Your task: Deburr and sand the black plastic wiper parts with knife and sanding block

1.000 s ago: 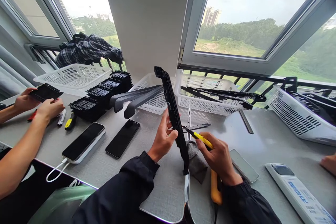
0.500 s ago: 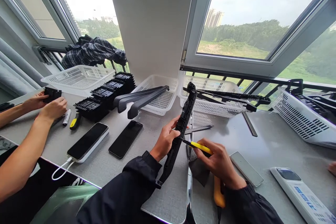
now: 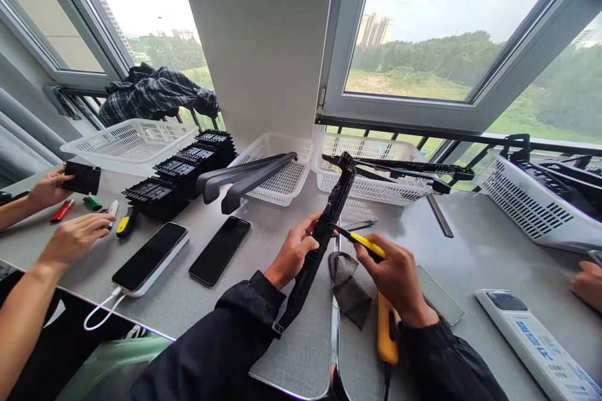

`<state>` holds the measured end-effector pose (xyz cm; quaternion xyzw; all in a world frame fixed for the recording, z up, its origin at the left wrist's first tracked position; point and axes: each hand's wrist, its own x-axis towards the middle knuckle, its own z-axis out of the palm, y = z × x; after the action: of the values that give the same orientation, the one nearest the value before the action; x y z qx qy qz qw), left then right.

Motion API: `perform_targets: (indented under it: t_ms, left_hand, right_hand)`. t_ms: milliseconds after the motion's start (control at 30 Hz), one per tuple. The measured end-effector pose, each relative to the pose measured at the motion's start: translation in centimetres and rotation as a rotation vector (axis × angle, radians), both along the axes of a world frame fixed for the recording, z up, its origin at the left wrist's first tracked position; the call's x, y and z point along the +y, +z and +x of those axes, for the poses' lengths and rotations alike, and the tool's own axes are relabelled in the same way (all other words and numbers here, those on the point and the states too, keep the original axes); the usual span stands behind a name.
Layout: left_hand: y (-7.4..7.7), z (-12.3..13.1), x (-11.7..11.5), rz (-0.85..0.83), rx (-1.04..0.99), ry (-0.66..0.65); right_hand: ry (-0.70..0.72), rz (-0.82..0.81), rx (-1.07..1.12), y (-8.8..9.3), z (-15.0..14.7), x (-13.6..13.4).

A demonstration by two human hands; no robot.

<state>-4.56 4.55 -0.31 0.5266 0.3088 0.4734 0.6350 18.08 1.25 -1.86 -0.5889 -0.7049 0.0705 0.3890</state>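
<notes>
My left hand (image 3: 295, 252) is closed around the middle of a long black moulded plastic part (image 3: 337, 191), which I hold slanted above the table, its hooked end pointing away. In my right hand (image 3: 391, 276) is a yellow-and-black utility knife (image 3: 364, 243), gripped like a pen. Its dark, thin tip meets the part's right side just above my left fingers; whether it cuts in cannot be made out. Below the knife lie a crumpled dark grey cloth (image 3: 350, 294) and an orange corded tool (image 3: 387, 329), beside my right wrist.
White baskets (image 3: 277, 191) line the window side, some holding long black parts. Two phones (image 3: 220, 250) (image 3: 150, 257) lie left. A co-worker's hands (image 3: 78, 235) are far left, near stacked black parts (image 3: 157, 197). Another person's hand (image 3: 587, 285) shows far right, near a white device (image 3: 531, 338).
The knife tip has moved up along the black part, with my right hand. The co-worker at left has taken one hand off the black piece and reached to a white marker.
</notes>
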Motion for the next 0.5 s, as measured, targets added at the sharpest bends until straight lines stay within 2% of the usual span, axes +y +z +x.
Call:
perform_targets:
  t_ms: [133, 500]
  left_hand:
    - [0.11, 0.07, 0.11, -0.019, -0.027, -0.043]
    - [-0.18, -0.2, 0.05, -0.131, -0.099, -0.073]
  right_hand:
    - [-0.044, 0.006, -0.01, 0.14, 0.53, 0.16]
    - [0.018, -0.017, 0.026, 0.06, 0.08, -0.04]
